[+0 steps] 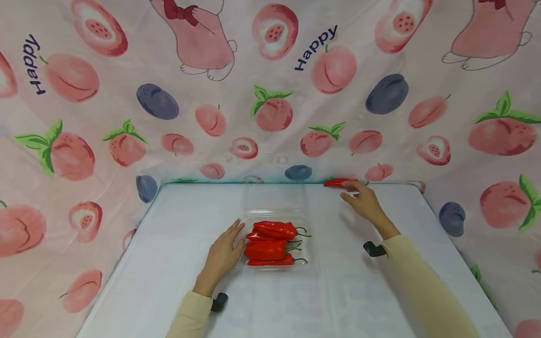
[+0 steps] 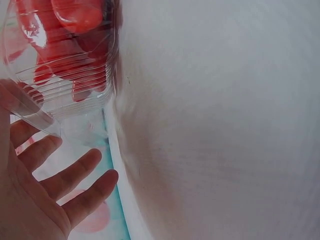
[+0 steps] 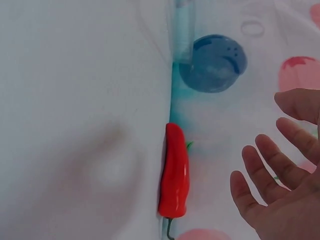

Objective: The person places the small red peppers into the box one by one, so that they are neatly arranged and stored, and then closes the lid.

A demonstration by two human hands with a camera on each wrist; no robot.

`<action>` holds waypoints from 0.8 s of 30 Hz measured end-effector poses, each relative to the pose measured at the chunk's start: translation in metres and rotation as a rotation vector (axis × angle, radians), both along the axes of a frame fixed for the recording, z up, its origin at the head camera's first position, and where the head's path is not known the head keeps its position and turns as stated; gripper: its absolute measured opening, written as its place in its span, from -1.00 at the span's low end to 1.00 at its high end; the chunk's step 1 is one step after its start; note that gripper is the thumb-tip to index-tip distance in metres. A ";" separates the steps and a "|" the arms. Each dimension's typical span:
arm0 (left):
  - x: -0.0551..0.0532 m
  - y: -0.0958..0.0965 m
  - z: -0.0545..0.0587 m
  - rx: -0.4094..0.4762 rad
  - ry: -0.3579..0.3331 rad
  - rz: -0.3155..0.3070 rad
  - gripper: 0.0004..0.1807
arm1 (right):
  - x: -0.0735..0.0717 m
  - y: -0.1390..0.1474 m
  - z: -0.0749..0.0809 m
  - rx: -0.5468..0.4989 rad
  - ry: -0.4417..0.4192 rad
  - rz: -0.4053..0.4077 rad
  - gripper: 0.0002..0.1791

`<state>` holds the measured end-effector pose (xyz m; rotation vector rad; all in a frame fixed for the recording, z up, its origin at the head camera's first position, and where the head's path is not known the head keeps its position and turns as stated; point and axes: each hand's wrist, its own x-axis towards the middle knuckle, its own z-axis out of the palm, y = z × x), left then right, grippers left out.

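Several red peppers point(image 1: 266, 249) with green stems lie side by side in a clear plastic clamshell box point(image 1: 310, 256). Its transparent lid point(image 1: 276, 199) is folded back toward the far edge. My left hand point(image 1: 223, 251) rests at the box's left side, fingers spread; in the left wrist view the thumb appears to touch the plastic wall. A single red pepper point(image 3: 175, 172) lies at the table's far edge, right of the lid. Over it hovers my right hand point(image 1: 362, 202), its fingers extended and apart, with a gap to the pepper in the right wrist view.
A white table point(image 1: 169, 263) bears the box and the lone pepper. Behind and beside it hangs a pink cloth point(image 1: 236, 108) printed with fruit, meeting the table's far edge. Dark wrist camera mounts point(image 1: 374, 249) sit under both wrists.
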<state>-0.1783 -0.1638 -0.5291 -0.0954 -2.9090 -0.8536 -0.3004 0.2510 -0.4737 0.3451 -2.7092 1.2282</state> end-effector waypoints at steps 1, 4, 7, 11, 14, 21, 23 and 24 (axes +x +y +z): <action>0.000 0.000 0.000 0.002 -0.002 0.000 -0.45 | -0.002 0.002 -0.001 0.004 -0.006 -0.003 -0.57; 0.000 0.000 0.000 0.004 -0.011 0.002 -0.45 | -0.008 0.006 -0.005 0.025 -0.022 -0.015 -0.57; 0.001 0.000 0.000 -0.001 -0.011 0.004 -0.44 | -0.014 0.010 -0.008 0.043 -0.025 -0.026 -0.56; 0.000 -0.001 -0.001 -0.005 -0.007 0.007 -0.44 | -0.022 0.014 -0.012 0.077 -0.020 -0.041 -0.54; 0.000 -0.001 -0.001 -0.004 -0.005 0.008 -0.44 | -0.028 0.017 -0.015 0.103 -0.020 -0.049 -0.52; 0.001 -0.002 -0.002 0.006 -0.015 0.004 -0.44 | -0.043 0.024 -0.023 0.152 -0.026 -0.064 -0.48; 0.000 -0.002 -0.001 0.001 -0.011 0.003 -0.45 | -0.047 0.026 -0.026 0.154 -0.037 -0.069 -0.47; 0.000 -0.002 -0.001 -0.001 -0.008 0.003 -0.45 | -0.050 0.026 -0.027 0.158 -0.042 -0.073 -0.47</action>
